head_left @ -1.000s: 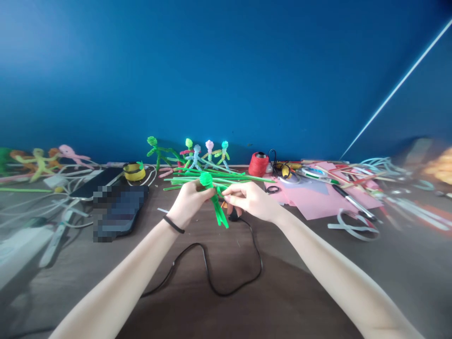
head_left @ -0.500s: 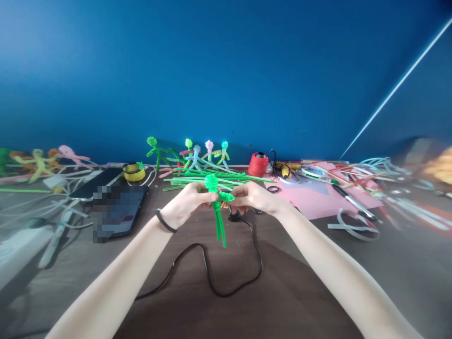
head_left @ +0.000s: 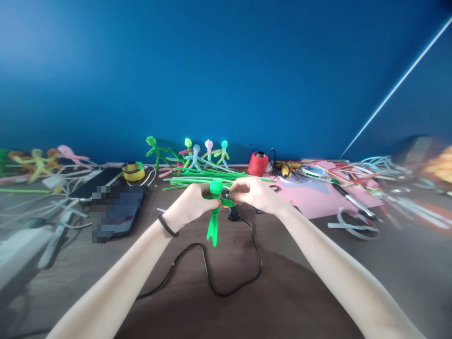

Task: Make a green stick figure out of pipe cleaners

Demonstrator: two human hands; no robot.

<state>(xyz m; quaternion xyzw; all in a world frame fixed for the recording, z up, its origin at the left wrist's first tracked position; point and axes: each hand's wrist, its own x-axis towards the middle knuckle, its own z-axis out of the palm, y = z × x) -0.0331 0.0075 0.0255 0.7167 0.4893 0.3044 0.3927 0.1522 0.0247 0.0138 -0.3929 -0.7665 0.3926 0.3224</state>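
A bright green pipe-cleaner figure [head_left: 214,214] with a round coiled head hangs upright between both hands above the brown table [head_left: 282,282]. My left hand [head_left: 190,203] pinches it just under the head from the left. From the right, my right hand [head_left: 254,194] grips the figure's short side arm with fingertips together. The figure's legs dangle free below the hands. A black band circles my left wrist.
A heap of loose green pipe cleaners [head_left: 205,178] lies behind the hands, with several finished figures [head_left: 197,153] by the blue wall. A red thread spool [head_left: 258,164], pink paper [head_left: 318,197], pens and scissors lie right. A phone [head_left: 120,209] and white cables lie left. A black cable [head_left: 219,278] loops below.
The figure has swung from tilted to hanging straight down, and its side arm now sits between my right fingertips. Both hands rose slightly and shifted right.
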